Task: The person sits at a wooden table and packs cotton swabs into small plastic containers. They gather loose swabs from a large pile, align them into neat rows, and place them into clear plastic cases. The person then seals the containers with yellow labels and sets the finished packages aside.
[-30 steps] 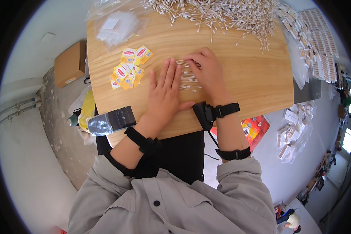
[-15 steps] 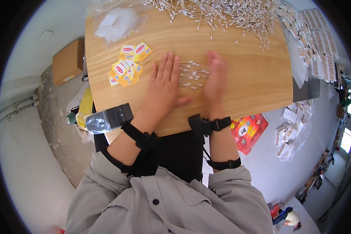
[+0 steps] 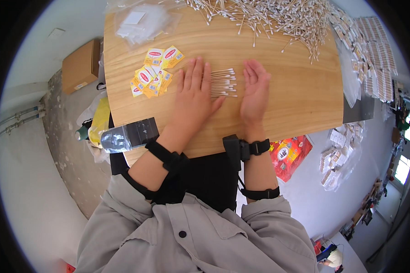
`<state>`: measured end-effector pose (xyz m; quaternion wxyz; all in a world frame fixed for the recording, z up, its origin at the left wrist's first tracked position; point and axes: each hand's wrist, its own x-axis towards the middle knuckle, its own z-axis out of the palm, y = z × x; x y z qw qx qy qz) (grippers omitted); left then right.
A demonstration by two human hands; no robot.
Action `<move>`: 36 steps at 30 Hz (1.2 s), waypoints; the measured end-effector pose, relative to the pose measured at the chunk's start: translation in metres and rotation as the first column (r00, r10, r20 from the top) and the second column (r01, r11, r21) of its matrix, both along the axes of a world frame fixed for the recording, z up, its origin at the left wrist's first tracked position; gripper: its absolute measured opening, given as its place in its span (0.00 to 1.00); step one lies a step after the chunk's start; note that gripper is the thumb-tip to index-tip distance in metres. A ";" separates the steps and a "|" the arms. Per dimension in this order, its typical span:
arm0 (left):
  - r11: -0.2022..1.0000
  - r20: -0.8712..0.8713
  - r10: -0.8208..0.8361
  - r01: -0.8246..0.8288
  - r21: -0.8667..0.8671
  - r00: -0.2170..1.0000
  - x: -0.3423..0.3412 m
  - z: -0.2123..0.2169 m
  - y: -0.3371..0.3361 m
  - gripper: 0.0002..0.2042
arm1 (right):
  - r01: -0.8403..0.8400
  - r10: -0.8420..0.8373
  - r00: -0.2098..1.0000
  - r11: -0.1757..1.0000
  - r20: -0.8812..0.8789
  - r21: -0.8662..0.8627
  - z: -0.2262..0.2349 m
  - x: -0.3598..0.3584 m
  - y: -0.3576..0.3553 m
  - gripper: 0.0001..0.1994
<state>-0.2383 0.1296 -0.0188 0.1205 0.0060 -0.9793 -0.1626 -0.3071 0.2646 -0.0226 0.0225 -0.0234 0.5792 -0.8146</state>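
Note:
A small row of cotton swabs point(image 3: 223, 83) lies side by side on the wooden table point(image 3: 291, 104). My left hand point(image 3: 193, 93) rests flat, palm down, against the row's left ends. Standing on its edge, my right hand point(image 3: 255, 91) has its palm turned toward the row's right ends, fingers straight. Neither hand holds anything. A big heap of loose cotton swabs point(image 3: 269, 16) covers the table's far edge.
Yellow and red paper labels point(image 3: 154, 70) lie left of my left hand. Clear plastic bags point(image 3: 139, 22) sit at the far left corner. Packed swab bags point(image 3: 373, 50) lie to the right. A cardboard box point(image 3: 79, 66) stands on the floor at left.
My right hand has lifted off the swabs and moved to their right side, turning onto its edge. The swabs now lie uncovered between both hands.

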 end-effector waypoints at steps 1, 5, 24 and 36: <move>1.000 0.018 0.020 -0.021 0.022 1.000 -0.001 0.003 0.003 0.51 | 0.000 0.000 1.000 1.000 0.000 0.007 0.000 0.000 -0.001 0.28; 0.986 0.097 0.156 -0.161 0.044 0.983 0.013 0.013 0.004 0.54 | -0.011 0.011 1.000 1.000 0.009 0.010 -0.008 -0.002 -0.001 0.29; 0.997 0.099 0.072 -0.071 -0.016 0.992 0.017 0.020 0.003 0.57 | -0.093 0.093 0.996 0.995 0.009 -0.037 0.000 0.002 -0.025 0.31; 1.000 0.146 0.004 -0.008 0.029 0.989 0.007 0.020 -0.002 0.57 | -0.133 0.133 0.989 0.991 -0.057 0.011 -0.004 0.002 -0.025 0.29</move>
